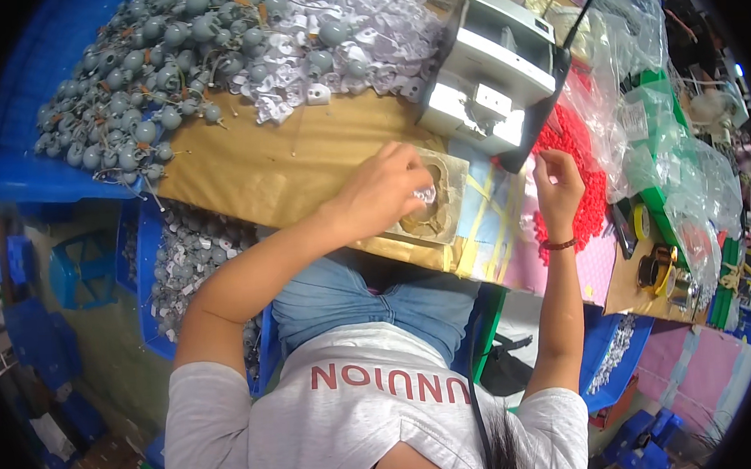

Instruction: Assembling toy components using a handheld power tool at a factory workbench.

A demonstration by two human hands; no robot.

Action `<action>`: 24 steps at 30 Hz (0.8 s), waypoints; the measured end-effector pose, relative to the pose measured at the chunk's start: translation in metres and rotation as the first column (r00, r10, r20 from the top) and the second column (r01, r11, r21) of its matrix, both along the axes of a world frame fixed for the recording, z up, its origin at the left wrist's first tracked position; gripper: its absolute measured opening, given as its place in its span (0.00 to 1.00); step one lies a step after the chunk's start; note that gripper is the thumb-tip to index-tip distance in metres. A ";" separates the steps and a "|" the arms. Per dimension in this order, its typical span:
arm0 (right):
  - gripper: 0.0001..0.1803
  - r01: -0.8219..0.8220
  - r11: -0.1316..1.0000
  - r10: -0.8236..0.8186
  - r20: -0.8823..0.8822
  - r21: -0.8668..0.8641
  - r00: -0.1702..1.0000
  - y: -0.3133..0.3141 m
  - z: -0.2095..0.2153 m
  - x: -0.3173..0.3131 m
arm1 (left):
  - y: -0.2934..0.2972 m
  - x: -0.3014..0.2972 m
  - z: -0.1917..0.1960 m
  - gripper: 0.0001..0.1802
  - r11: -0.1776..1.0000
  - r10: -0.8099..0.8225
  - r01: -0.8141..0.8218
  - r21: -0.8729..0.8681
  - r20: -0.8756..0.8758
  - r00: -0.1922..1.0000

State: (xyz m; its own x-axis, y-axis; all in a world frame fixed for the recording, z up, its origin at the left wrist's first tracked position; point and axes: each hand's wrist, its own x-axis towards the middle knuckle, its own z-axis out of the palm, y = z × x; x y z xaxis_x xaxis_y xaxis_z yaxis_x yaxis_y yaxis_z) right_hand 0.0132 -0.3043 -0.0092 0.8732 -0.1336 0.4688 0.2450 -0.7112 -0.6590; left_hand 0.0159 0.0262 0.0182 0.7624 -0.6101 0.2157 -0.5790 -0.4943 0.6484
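Note:
My left hand [385, 187] is over a beige block [454, 191] with a rounded hollow in it. Its fingers are curled around a small whitish, shiny piece [426, 195], mostly hidden by the hand. At the near edge of a heap of small red pieces [573, 154], my right hand [559, 184] is raised with thumb and fingers drawn together. Anything between those fingertips is too small to make out. A white tabletop machine [494, 64] with a dark base stands just beyond the block, between the hands.
Grey round parts with wires [134, 86] and white plastic parts [354, 29] are heaped at the far left. A blue bin [151, 283] of similar parts sits below the table's left edge. Clear plastic bags [644, 123] and tape rolls [641, 221] lie to the right.

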 end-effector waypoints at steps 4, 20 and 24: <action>0.11 -0.341 0.940 0.340 0.095 -0.005 0.936 0.064 0.033 -0.019 | -0.016 -0.002 -0.011 0.17 0.997 0.030 -0.036 0.069 0.084 0.996; 0.18 -0.519 0.760 0.562 -0.005 -0.391 0.827 0.120 0.008 -0.025 | 0.088 0.176 0.032 0.21 0.826 0.213 -0.411 0.386 0.461 0.861; 0.20 -0.498 0.853 0.500 -0.026 -0.155 0.865 0.115 0.015 -0.029 | 0.092 0.164 0.045 0.21 0.933 0.201 -0.280 0.228 0.314 0.928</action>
State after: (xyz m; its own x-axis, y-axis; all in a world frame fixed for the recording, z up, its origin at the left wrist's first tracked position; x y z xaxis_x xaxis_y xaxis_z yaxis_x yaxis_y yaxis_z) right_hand -0.0162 -0.1892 0.0055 0.7960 0.3919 0.4613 0.6029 -0.5809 -0.5468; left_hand 0.1803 0.1180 0.0628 0.8246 -0.4800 0.2994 -0.5592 -0.7716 0.3031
